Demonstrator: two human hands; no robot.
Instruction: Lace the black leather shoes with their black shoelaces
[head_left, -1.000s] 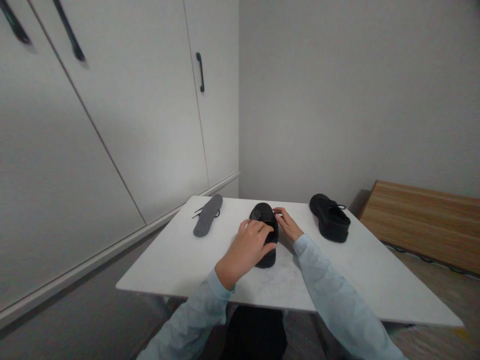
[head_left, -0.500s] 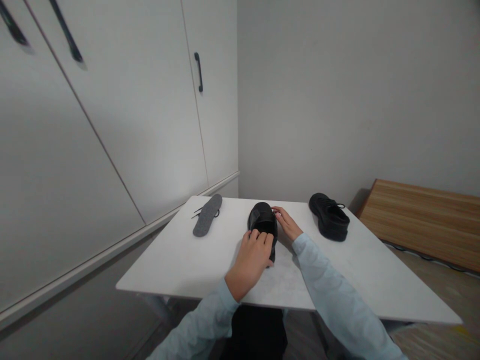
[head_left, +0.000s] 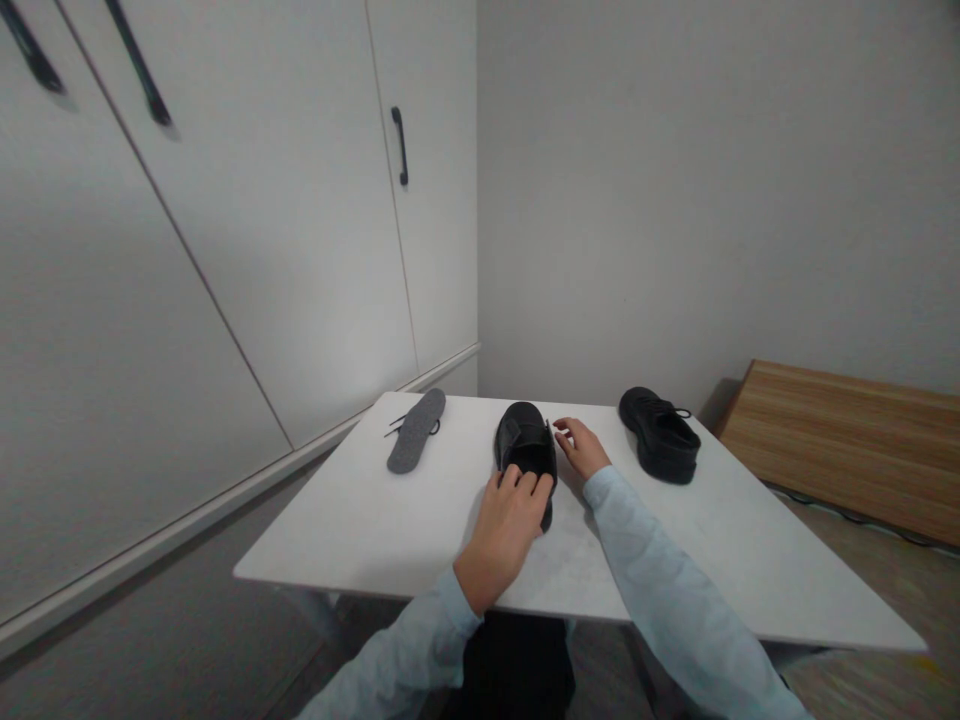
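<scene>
A black shoe [head_left: 517, 412] with a loosened upper rests on the white table, its toe pointing away from me. My left hand [head_left: 504, 520] grips the rear of this shoe, with the fingers curled over into its opening; the thumb is mostly hidden. Just right of the shoe's raised side flap is my right hand [head_left: 581, 448], its fingers bent and slightly apart, holding nothing that I can see. A grey insole [head_left: 417, 432] lies at the left of the table, with dark laces [head_left: 433, 427] sticking out from under it. Another black shoe [head_left: 660, 437], laced, stands at the right.
The white table [head_left: 337, 540] has its near edge just in front of my body. White cabinet doors [head_left: 285, 250] with black handles run along the left, and a grey wall [head_left: 675, 200] rises behind. A wood-grain board [head_left: 847, 440] is to the right of the table.
My right hand has drawn slightly right, off the shoe's side, and its fingers have bent more. My left hand keeps its hold on the shoe's rear. The insole and other shoe stay put.
</scene>
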